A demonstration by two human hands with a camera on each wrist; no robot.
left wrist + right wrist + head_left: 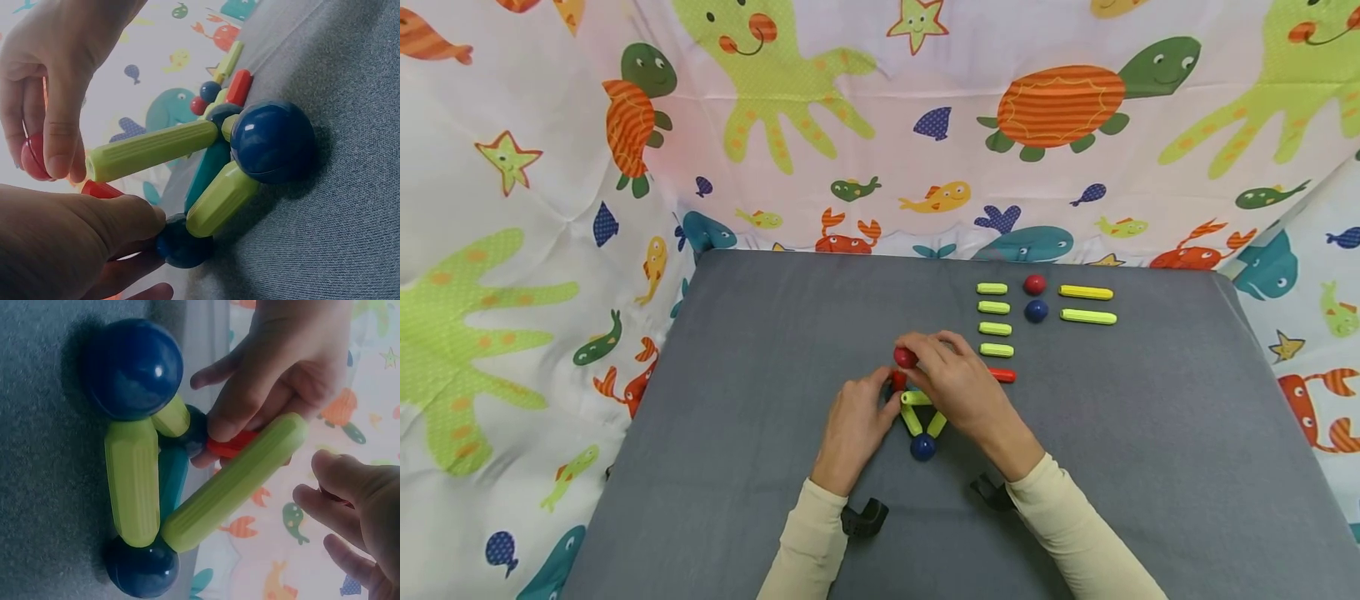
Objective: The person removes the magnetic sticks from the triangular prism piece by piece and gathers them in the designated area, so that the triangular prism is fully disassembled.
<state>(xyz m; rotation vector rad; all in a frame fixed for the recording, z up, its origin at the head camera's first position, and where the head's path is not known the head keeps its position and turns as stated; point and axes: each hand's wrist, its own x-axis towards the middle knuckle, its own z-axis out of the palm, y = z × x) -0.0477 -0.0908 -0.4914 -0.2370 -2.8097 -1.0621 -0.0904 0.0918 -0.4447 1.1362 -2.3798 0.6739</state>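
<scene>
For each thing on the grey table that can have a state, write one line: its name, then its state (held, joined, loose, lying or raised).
Red ball: pinched in the right hand, above the rods.
Red rod: held by the left hand.
Raised green rod: tilted up, upper end free.
Blue ball: on the table, joined to green rods.
Four short green rods: loose, lying in a column.
Two long rods: loose, lying flat.

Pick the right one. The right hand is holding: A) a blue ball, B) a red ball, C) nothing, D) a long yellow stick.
B: the right hand pinches a red ball in its fingertips, above the stick-and-ball structure.
</scene>
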